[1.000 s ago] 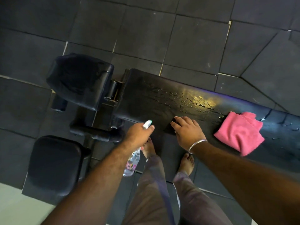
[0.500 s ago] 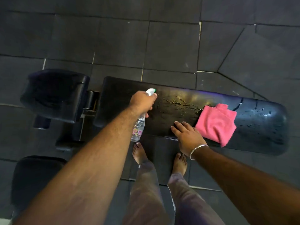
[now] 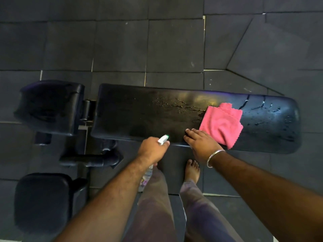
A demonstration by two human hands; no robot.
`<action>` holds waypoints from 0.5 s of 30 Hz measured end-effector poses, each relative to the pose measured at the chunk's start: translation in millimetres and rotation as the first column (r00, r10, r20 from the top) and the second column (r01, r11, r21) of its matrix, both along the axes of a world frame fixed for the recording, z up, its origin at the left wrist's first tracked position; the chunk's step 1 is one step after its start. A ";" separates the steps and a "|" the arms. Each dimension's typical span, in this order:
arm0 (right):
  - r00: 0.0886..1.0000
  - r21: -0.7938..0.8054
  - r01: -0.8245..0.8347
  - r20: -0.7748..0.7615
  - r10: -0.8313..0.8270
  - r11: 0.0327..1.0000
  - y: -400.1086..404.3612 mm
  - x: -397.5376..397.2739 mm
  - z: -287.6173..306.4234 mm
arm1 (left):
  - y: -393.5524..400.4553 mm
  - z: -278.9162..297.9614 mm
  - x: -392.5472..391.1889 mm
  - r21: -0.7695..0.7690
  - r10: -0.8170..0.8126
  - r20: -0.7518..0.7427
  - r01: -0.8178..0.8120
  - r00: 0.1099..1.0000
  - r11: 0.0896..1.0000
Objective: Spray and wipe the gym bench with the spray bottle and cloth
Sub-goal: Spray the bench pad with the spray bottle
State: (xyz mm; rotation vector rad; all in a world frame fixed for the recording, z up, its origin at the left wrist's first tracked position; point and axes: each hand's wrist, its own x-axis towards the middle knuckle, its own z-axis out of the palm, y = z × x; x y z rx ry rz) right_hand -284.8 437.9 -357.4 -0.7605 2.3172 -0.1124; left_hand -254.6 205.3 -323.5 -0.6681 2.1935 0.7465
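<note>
The long black pad of the gym bench [image 3: 132, 110] lies across the middle of the view, with spray droplets glistening along its centre and right end. A folded pink cloth [image 3: 222, 124] rests on the pad right of centre. My left hand [image 3: 152, 150] grips a clear spray bottle [image 3: 146, 175] by its neck, the white and green nozzle poking out above my fingers at the pad's near edge. My right hand [image 3: 202, 145], a metal bangle on its wrist, rests flat on the near edge, its fingers straight, just left of the cloth.
A separate black seat pad [image 3: 50, 105] joins the bench at the left by a hinge. Another black pad [image 3: 42, 201] and a frame bar [image 3: 90, 160] sit at lower left. My bare feet [image 3: 192, 170] stand on dark rubber floor tiles under the bench edge.
My left hand has drawn the spray bottle back from over the pad to its near edge. My right hand has stayed on the edge beside the cloth.
</note>
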 end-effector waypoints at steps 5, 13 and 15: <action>0.997 -0.104 0.024 -0.070 -0.031 0.994 21.3 -7.0 12.3 | 30.2 2.5 -81.8 0.158 0.031 -0.016 -0.028 0.999 0.987; 0.900 -0.007 0.390 -0.208 -0.383 0.921 51.1 -12.4 24.1 | 69.7 7.6 -137.5 0.006 -0.146 -0.059 0.147 0.987 0.989; 0.887 0.035 0.432 -0.198 -0.417 0.901 56.7 -13.9 19.9 | 69.2 10.3 -122.8 0.026 -0.152 -0.057 0.154 0.987 0.988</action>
